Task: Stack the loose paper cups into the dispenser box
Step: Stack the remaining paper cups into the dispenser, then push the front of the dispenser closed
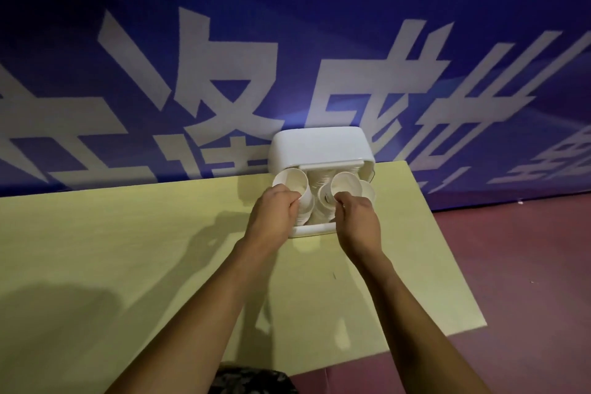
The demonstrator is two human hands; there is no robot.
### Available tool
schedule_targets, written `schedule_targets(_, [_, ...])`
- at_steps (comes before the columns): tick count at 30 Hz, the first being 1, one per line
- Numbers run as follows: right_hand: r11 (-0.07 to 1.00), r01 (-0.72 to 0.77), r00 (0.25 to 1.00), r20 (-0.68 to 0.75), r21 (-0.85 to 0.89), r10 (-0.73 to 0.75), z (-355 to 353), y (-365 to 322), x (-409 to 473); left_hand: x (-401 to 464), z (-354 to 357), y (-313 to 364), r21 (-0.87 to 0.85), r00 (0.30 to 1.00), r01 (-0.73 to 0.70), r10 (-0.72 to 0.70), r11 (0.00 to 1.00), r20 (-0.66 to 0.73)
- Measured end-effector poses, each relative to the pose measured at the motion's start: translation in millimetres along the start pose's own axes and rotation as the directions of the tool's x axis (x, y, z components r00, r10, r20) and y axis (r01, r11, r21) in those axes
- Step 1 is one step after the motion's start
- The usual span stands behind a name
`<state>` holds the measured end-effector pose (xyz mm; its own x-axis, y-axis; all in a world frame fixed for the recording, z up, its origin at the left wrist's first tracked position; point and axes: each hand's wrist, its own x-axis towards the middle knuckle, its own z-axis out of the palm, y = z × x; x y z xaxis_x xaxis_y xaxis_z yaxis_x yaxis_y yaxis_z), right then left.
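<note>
A white dispenser box (pixel 319 147) stands at the far edge of the pale yellow table (pixel 128 249), its lid raised and its open tray facing me. Several white paper cups lie nested in stacks inside it. My left hand (pixel 275 214) grips a stack of paper cups (pixel 292 184) at the tray's left side, its mouth turned toward me. My right hand (pixel 356 217) pinches the rim of another paper cup (pixel 347 185) at the right side. One more cup (pixel 367 192) sits just right of that one. The tray's front rim (pixel 315 229) shows between my wrists.
A blue banner (pixel 287 41) with large white characters hangs right behind the box. The table's right edge (pixel 447 249) drops to a dark red floor (pixel 527 281). Shadows of my arms fall across the tabletop on the left.
</note>
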<state>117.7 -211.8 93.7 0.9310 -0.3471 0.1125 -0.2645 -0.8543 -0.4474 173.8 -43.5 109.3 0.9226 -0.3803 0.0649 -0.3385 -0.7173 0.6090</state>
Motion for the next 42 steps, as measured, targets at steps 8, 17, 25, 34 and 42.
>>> schedule_targets(8, [0.998, 0.013, 0.994, 0.11, -0.055, -0.007, 15.4, 22.8, 39.5, 40.5, 39.8, -0.4, 0.101, 0.983, 0.015, -0.033, 0.995, 0.178])
schedule_targets(17, [0.99, 0.101, 0.965, 0.251, -0.096, -0.074, 28.2, 62.7, 61.7, 59.3, 66.5, 21.2, 0.229, 0.978, 0.05, -0.094, 0.972, 0.186])
schedule_targets(25, [0.966, 0.255, 0.889, 0.402, -0.037, -0.219, 25.9, 96.1, 71.7, 54.7, 94.4, 39.2, 0.347, 0.944, 0.215, -0.285, 0.913, 0.165])
schedule_targets(34, [0.868, 0.493, 0.788, 0.453, -0.057, -0.417, 26.6, 96.2, 86.7, 54.7, 107.1, 38.0, 0.237, 0.893, 0.389, -0.428, 0.89, 0.143])
schedule_targets(42, [0.749, 0.628, 0.743, 0.448, -0.21, -0.497, 40.3, 95.8, 85.9, 57.0, 115.6, 23.3, 0.184, 0.897, 0.407, -0.429, 0.895, 0.107])
